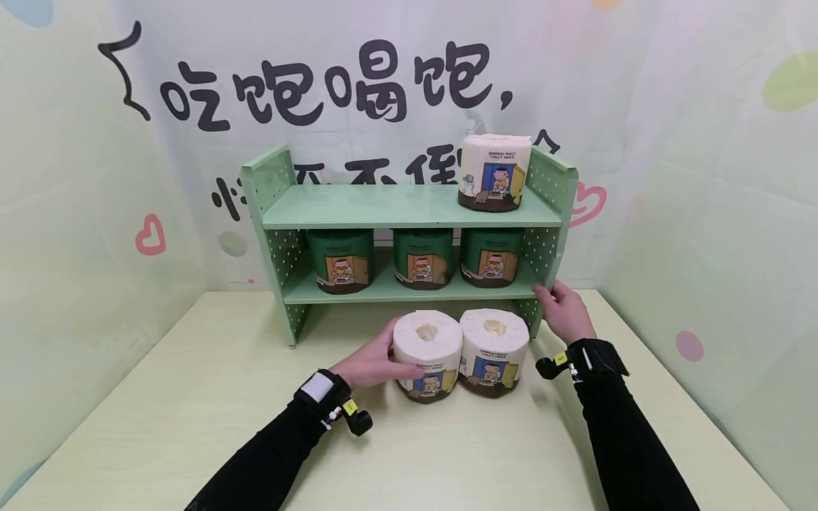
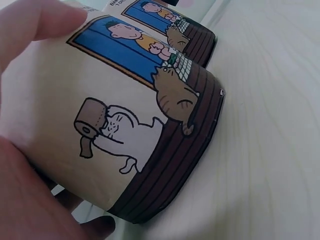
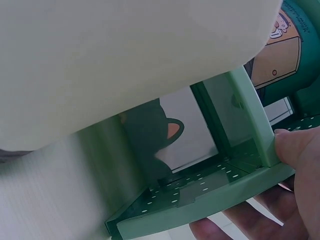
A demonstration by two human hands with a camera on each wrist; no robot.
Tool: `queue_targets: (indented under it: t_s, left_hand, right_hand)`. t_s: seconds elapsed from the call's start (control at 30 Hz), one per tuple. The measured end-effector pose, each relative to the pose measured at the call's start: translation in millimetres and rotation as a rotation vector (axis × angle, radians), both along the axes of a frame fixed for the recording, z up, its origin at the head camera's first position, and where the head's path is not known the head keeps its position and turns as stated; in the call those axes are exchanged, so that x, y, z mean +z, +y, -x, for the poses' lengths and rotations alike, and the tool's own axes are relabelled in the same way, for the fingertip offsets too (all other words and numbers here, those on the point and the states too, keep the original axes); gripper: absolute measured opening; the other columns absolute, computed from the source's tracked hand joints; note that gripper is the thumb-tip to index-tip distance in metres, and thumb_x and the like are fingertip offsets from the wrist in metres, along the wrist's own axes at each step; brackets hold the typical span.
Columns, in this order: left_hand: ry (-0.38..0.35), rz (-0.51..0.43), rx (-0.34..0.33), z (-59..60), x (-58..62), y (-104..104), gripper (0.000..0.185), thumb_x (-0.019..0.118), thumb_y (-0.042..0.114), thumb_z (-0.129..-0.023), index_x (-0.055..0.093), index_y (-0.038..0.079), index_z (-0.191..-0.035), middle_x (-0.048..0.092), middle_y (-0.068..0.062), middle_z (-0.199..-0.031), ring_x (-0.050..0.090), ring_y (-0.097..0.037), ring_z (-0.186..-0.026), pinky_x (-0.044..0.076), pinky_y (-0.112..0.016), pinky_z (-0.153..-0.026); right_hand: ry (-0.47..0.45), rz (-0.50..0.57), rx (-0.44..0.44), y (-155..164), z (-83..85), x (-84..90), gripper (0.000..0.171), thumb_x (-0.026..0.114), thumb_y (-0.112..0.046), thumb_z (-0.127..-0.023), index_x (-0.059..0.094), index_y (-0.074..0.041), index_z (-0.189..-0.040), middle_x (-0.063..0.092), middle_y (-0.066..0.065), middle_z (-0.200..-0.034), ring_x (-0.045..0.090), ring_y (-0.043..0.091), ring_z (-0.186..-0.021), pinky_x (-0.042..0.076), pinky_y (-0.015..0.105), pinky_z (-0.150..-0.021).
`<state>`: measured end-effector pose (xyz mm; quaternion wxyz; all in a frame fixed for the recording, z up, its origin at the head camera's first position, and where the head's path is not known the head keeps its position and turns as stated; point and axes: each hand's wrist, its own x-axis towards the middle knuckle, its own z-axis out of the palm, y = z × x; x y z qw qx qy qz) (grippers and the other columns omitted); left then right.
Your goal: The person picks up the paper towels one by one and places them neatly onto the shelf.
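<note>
Left hand (image 1: 375, 360) clasps 1 white roll (image 1: 432, 346), fingers curled round it — right hand (image 1: 566, 314) clamps the green shelf (image 1: 364, 204).

bright head view, dimmer right wrist view

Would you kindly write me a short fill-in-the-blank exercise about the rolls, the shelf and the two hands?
1. The shelf that the right hand grips is coloured ____.
2. It holds ____ green rolls.
3. Of the two white rolls on the table, the left hand holds the ____ one in the head view.
4. The number of white rolls on the shelf is ____.

Missing words: green; three; left; one.
</note>
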<state>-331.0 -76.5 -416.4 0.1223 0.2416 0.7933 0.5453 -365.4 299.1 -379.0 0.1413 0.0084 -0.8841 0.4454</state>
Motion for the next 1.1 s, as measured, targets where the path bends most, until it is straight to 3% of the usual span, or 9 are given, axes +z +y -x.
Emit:
queue_targets:
  t_s: [0.3, 0.7, 1.1]
  left_hand:
    - [0.0, 0.013, 0.01, -1.5, 1.0, 1.4, 0.105, 0.088, 0.029, -0.078, 0.022, 0.023, -0.159, 0.046, -0.01, -0.154, 0.042, -0.032, -0.144, 0.025, -0.06, -0.121]
    - [0.03, 0.09, 0.061, -2.5, 0.4, 4.1, 0.101, 0.086, 0.037, -0.08, 0.023, 0.018, -0.157, 0.05, -0.008, -0.15, 0.048, -0.03, -0.139, 0.031, -0.059, -0.118]
    - [0.017, 0.104, 0.067, -4.7, 7.5, -3.4, 0.096, 0.085, 0.038, -0.082, 0.026, 0.015, -0.155, 0.051, -0.01, -0.149, 0.051, -0.031, -0.137, 0.033, -0.058, -0.118]
  right_hand:
    - [-0.005, 0.007, 0.004, -0.8, -0.5, 0.2, 0.059, 0.04, -0.049, -0.108, 0.052, -0.004, -0.146, 0.06, 0.026, -0.138, 0.065, 0.04, -0.113, 0.051, 0.043, -0.09]
    - [-0.016, 0.017, 0.008, -0.2, -1.3, 0.4, 0.062, 0.039, -0.053, -0.107, 0.051, -0.005, -0.146, 0.059, 0.025, -0.139, 0.064, 0.041, -0.115, 0.051, 0.045, -0.092]
    - [-0.018, 0.02, 0.014, -1.3, -2.2, 0.8, 0.061, 0.039, -0.051, -0.108, 0.051, -0.005, -0.146, 0.056, 0.026, -0.143, 0.063, 0.043, -0.118, 0.051, 0.051, -0.097]
